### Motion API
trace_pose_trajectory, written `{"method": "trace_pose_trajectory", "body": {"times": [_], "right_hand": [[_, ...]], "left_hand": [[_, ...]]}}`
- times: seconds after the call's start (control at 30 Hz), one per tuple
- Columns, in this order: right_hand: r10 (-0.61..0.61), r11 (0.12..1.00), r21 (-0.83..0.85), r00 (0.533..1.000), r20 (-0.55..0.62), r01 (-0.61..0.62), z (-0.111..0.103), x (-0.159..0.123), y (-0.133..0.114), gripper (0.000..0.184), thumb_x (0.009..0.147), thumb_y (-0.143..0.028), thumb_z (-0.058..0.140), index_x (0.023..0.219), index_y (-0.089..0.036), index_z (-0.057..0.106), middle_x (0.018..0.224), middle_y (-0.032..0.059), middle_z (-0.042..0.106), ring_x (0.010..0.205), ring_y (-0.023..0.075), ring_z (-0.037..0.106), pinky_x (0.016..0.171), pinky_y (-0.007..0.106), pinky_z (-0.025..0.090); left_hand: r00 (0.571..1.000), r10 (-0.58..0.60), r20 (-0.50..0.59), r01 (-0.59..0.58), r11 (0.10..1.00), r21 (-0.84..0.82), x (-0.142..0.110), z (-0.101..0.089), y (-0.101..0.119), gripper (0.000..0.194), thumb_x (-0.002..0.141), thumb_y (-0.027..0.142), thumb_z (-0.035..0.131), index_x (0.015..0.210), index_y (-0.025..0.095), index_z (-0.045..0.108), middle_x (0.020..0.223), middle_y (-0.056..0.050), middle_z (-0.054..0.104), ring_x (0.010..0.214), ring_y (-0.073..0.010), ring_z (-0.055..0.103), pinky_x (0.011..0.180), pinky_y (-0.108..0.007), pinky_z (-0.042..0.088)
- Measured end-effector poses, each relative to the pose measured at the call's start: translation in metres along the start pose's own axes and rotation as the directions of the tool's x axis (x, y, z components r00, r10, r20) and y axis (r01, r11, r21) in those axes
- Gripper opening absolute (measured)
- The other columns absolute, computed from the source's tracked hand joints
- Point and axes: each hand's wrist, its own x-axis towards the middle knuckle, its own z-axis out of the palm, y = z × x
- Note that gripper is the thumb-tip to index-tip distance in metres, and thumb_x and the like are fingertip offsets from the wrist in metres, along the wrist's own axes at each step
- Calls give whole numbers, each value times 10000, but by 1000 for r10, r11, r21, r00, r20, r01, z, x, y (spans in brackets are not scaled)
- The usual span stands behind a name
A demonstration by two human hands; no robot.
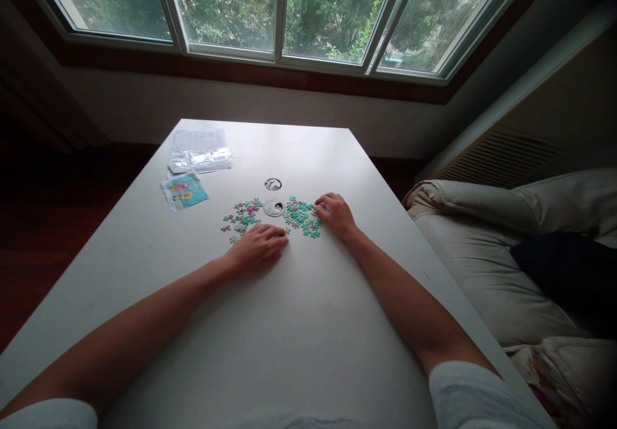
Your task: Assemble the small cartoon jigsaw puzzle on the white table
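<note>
Small green, teal and pink jigsaw puzzle pieces lie in two loose groups, a left group (241,215) and a denser right group (303,217). My left hand (260,247) rests palm down at the near edge of the left group, fingers loosely stretched toward the right group. My right hand (336,214) is at the right edge of the denser group, fingers bent and fingertips touching or close to the outer pieces. A gap shows between its thumb and forefinger. No held piece can be made out in either hand; the undersides of both are hidden.
The pieces lie on a white table (289,332). Between the groups is a round metal-rimmed fitting (274,208), with a round opening (272,184) beyond it. A colourful picture card (185,191) and a clear plastic packet (200,151) lie at left. A pale sofa (463,255) stands right.
</note>
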Motion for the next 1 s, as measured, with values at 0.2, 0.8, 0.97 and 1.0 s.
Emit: {"method": "trace_pose_trajectory", "body": {"times": [0.2,0.8,0.97,1.0], "right_hand": [[-45,999,24,999,25,45,4,-2,-7,178,909,-305,640,1048,-265,744,1084,66,678,1058,254,577,979,414,468],[-243,969,76,965,96,236,0,-6,-29,142,879,-302,693,1008,-282,748,1212,60,665,1171,269,542,1045,445,456],[-254,967,51,956,147,249,-1,-9,-36,152,878,-305,702,1024,-284,743,1270,70,644,1225,282,518,1063,467,447],[-259,966,50,954,152,254,-1,-9,-37,142,883,-307,700,1017,-282,740,1277,69,641,1228,281,517,1065,464,446]], "left_hand": [[1000,3,10,-3,1000,9,1,0,0,340,983,291,510,1311,266,595,1370,-77,606,1254,-276,533,1052,-461,434],[1000,3,5,-3,1000,5,2,1,-1,353,985,299,507,1327,276,590,1368,-78,606,1255,-278,529,1045,-461,433],[1000,5,-4,-5,1000,-5,3,0,1,356,975,289,514,1320,275,602,1350,-86,614,1239,-272,538,1049,-466,438],[1000,5,-6,-5,1000,-6,3,1,1,355,973,289,515,1317,276,605,1349,-86,615,1237,-272,538,1049,-467,438]]}}
